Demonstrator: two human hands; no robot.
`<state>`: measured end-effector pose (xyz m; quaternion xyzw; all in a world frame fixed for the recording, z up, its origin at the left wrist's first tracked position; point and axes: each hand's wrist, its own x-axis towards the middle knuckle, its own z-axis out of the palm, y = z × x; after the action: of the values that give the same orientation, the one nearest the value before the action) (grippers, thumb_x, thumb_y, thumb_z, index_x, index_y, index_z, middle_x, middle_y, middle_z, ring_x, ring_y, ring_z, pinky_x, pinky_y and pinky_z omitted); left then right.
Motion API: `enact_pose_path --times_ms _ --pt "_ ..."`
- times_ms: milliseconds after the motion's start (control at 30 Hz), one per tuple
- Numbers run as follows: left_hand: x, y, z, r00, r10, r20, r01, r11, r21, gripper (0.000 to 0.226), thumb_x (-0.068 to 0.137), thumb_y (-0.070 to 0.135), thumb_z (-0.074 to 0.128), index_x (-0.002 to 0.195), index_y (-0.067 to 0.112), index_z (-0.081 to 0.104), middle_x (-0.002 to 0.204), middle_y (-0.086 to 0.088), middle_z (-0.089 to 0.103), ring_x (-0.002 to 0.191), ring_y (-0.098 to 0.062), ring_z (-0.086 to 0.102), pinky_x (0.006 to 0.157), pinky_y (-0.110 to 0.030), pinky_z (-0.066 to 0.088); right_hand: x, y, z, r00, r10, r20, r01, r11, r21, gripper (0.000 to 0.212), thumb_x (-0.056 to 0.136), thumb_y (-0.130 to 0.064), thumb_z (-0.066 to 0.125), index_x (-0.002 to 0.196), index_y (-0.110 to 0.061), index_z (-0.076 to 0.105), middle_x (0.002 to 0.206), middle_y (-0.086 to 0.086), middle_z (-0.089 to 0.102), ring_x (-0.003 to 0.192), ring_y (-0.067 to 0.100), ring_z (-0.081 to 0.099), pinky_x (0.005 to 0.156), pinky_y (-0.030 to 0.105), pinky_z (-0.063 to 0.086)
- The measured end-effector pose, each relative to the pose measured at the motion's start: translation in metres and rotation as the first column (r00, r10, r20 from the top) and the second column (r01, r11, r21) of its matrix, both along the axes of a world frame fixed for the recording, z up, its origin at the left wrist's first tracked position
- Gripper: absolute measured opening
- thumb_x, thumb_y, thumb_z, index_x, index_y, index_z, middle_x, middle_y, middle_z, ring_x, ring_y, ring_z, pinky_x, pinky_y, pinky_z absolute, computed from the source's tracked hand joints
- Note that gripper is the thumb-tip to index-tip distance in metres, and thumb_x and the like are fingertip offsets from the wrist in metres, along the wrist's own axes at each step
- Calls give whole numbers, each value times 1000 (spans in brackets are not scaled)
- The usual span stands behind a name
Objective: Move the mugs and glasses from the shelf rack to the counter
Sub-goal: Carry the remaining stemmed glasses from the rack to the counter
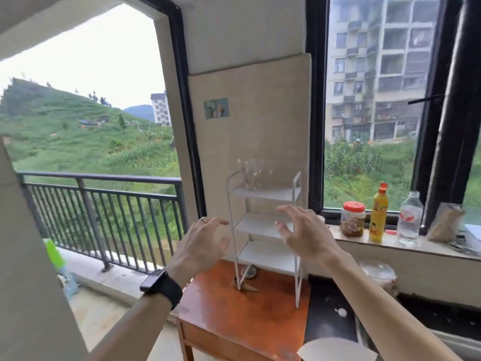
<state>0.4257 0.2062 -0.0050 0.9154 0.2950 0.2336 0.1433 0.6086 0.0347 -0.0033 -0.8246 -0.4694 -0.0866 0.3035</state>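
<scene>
White rack (256, 225) atop orange table (234, 317)

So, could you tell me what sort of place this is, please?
Probably a home kitchen corner beside a balcony. A white shelf rack holding clear glasses stands on a small wooden table, a food jar and yellow bottle sit on the windowsill, and an apartment block shows outside.

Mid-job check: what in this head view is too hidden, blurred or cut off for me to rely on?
Clear glasses on the white wire rack's top shelf: head view, transparent and blurred; count unclear.
Rack's middle shelf, right end: behind the right hand.
Small round grey object under the rack: blurred, crossed by a rack leg.
Pale curved object: cut by bottom edge.
</scene>
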Motion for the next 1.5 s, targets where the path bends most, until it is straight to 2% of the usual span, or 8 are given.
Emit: enact_pose_path --times_ms 233,533,733,933,1067,1267,1433,1500 --pt "94 90 -2 999 -39 20 40 997 -62 43 94 40 54 137 36 51 134 -3 58 121 -24 56 99 -39 47 79 93 -3 997 -57 -46 55 997 -47 49 101 -40 47 148 -25 44 149 0 52 138 24 45 110 40 38" --pt "220 196 2 984 -115 -136 125 990 64 46 97 38 46 143 31 46 144 0 50 132 -23 47 96 -41 48 161 206 6 975 -214 -53 209 974 -85 49 100 -42 46 146 -24 47 150 0 51 138 27 44 109 43 40" --pt "289 253 15 977 -153 -147 166 983 81 42 95 33 47 136 24 49 131 -4 56 122 -29 53 82 -39 47 203 262 15 944 -322 -65 319 946 -56 51 99 -44 47 146 -25 48 149 0 51 137 28 45 109 42 39" --pt "335 278 2 992 -128 9 128 986 -102 54 92 38 56 137 10 47 124 -12 65 115 -33 59 84 -36 47 243 301 6 859 -389 -332 441 892 95 55 94 -37 56 146 -19 48 145 6 54 134 29 49 107 38 39" --pt "355 288 -8 982 -129 141 173 914 -367 64 88 45 65 142 18 43 120 -2 66 108 -27 63 86 -33 48 264 322 -7 783 -305 -542 472 859 198 68 91 -34 62 152 -22 37 149 2 52 136 25 49 110 36 37" --pt "368 293 -13 963 -114 245 228 830 -510 53 85 40 71 130 22 49 106 3 68 93 -23 68 83 -35 56 281 340 -16 757 -224 -614 450 860 241 73 87 -32 70 151 -21 36 142 -4 58 127 23 57 107 35 43" --pt "369 289 -2 962 -118 248 242 791 -563 43 87 28 67 124 21 45 107 -3 67 73 -21 69 38 -15 42 289 348 -10 754 -200 -626 441 860 257 64 86 -36 76 140 -18 46 130 3 61 118 27 60 94 33 47" --pt "372 288 -1 961 -107 255 241 778 -580 45 87 27 66 126 19 44 109 -7 65 69 -21 69 33 -13 37 293 349 -9 757 -188 -626 433 862 264 66 85 -36 77 140 -18 46 127 4 62 117 27 61 90 31 46"
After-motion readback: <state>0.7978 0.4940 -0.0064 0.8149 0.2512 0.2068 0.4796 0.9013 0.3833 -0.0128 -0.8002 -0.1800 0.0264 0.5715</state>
